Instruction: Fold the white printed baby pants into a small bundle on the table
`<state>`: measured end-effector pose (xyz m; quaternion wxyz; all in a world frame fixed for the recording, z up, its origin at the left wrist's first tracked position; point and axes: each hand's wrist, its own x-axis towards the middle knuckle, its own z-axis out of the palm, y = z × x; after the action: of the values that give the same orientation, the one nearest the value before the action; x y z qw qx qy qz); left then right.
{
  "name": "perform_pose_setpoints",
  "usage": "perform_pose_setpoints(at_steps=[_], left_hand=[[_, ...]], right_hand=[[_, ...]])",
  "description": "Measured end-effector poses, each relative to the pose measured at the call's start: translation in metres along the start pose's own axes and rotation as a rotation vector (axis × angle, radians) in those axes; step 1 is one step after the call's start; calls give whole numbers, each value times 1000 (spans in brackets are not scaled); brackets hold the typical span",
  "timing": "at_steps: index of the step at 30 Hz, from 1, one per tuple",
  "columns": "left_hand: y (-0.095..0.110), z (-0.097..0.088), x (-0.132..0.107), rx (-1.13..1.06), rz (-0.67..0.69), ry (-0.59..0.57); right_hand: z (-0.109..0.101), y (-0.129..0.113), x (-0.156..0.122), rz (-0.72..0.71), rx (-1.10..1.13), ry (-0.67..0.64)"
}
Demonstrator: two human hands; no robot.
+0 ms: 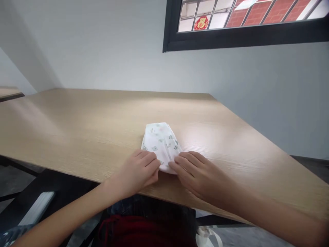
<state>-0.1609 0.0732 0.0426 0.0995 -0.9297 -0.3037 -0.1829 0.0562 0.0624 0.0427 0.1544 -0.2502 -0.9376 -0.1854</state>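
A small white cloth (161, 140) printed with tiny grey-green figures lies folded on a light wooden table (77, 123), near its front edge. My left hand (138, 171) rests on the table with its fingers together, their tips pressed on the cloth's near left corner. My right hand (197, 171) lies flat with fingers stretched out, touching the cloth's near right edge. Neither hand lifts the cloth.
A grey wall stands behind the table, with a dark-framed window (244, 31) at the upper right. Another tabletop (9, 92) shows at the far left. Below the table's edge are dark table legs and my red and dark clothing (144, 230).
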Motion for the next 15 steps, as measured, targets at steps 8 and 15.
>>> perform_pose_setpoints(at_steps=[8, 15], left_hand=[[-34, -36, 38, -346, -519, -12], [-67, 26, 42, -116, -586, -151]], right_hand=[[-25, 43, 45, 325, 443, 45], [46, 75, 71, 410, 272, -290]])
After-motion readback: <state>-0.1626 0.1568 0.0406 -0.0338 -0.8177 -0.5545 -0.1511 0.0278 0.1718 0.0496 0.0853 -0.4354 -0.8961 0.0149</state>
